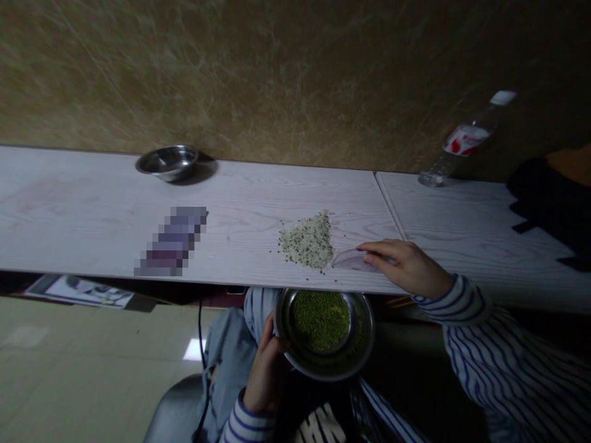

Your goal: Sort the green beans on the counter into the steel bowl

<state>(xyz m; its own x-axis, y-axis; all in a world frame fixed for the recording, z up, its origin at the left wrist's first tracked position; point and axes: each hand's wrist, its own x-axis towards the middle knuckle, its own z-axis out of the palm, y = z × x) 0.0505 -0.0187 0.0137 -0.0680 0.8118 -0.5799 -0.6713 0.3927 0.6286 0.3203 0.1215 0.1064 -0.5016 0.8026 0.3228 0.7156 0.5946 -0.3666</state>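
Observation:
My left hand (266,371) grips the left rim of a steel bowl (362,351) at the table's front edge, over my lap. Green mung beans (322,320) cover the bowl's bottom. In my right hand (404,264), thumb and fingers pinch a clear, half-round plastic piece that looks like a protractor (353,259). Its left end lies against a pile of white rice grains mixed with green beans (307,241), spread on the tabletop. A few loose beans are scattered around the pile.
On the whitish wooden table (240,197), a second steel bowl (168,163) stands at the back left. A blurred-out flat object (172,243) lies left of the pile. A plastic bottle (466,140) and a dark item (549,197) are at the right. A seam crosses the tabletop.

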